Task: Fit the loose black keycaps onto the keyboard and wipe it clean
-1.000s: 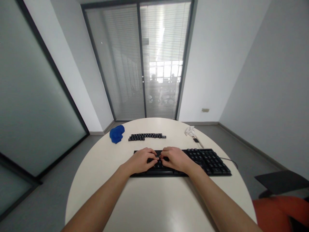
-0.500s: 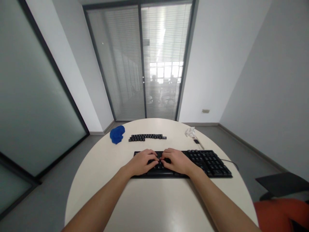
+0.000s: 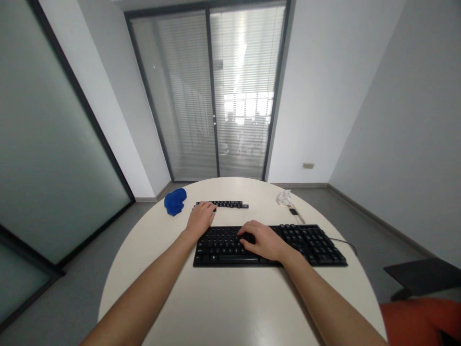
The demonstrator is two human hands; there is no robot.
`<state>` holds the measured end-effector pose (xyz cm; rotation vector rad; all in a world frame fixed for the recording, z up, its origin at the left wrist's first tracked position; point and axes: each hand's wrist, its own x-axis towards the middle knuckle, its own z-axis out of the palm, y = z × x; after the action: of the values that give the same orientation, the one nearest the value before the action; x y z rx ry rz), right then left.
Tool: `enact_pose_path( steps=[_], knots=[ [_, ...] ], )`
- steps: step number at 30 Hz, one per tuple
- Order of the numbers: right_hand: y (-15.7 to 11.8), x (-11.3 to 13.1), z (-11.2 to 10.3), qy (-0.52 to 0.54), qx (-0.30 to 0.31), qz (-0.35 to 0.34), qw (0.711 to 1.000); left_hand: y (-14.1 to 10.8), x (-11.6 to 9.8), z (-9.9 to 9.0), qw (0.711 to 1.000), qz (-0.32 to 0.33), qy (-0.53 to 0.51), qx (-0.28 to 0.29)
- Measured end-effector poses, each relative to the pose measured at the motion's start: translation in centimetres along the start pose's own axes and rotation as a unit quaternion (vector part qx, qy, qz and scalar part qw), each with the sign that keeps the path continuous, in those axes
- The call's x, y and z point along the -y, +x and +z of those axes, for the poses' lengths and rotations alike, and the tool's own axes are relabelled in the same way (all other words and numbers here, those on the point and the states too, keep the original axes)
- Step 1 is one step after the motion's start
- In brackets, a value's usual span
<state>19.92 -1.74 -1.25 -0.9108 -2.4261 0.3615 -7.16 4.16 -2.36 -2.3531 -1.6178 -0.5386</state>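
Note:
My left hand (image 3: 200,218) reaches past the keyboard's far left edge. Its bent fingers lie over the left end of several loose black keycaps (image 3: 230,204), hiding some of them; the fingertips are partly out of sight, and I see nothing held. On the black keyboard (image 3: 223,259), my right hand (image 3: 264,239) rests near the middle of the letter keys. Its thumb and index finger are curved with a gap between them, and I see nothing held there. The keyboard lies flat, and dark spots under the right hand are too shaded to make out.
A crumpled blue cloth (image 3: 175,201) lies at the round white table's (image 3: 230,298) far left. At the far right are a crumpled white tissue or cloth (image 3: 284,197) and a thin stick-like tool (image 3: 297,214). A cable (image 3: 344,241) runs off right; a red chair (image 3: 421,319) stands beyond.
My left hand has left the keyboard and moved up and left to the loose keycaps, uncovering the keyboard's left side. My right hand has stayed in nearly the same place.

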Motion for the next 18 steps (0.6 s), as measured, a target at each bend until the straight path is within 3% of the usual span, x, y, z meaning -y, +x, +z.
enact_pose_path(
  steps=[8,14,18],
  knots=[
    [0.0,0.0,0.1,0.002,0.0,0.001,1.0,2.4,0.8,1.0,0.999,0.02,0.029,0.039],
    [0.1,0.0,0.1,-0.018,-0.002,0.001,1.0,2.8,0.3,1.7,0.999,0.017,0.024,0.046],
    [0.1,0.0,0.1,-0.019,-0.002,0.001,1.0,2.6,-0.5,1.0,0.999,0.023,-0.001,0.047]
  ],
)
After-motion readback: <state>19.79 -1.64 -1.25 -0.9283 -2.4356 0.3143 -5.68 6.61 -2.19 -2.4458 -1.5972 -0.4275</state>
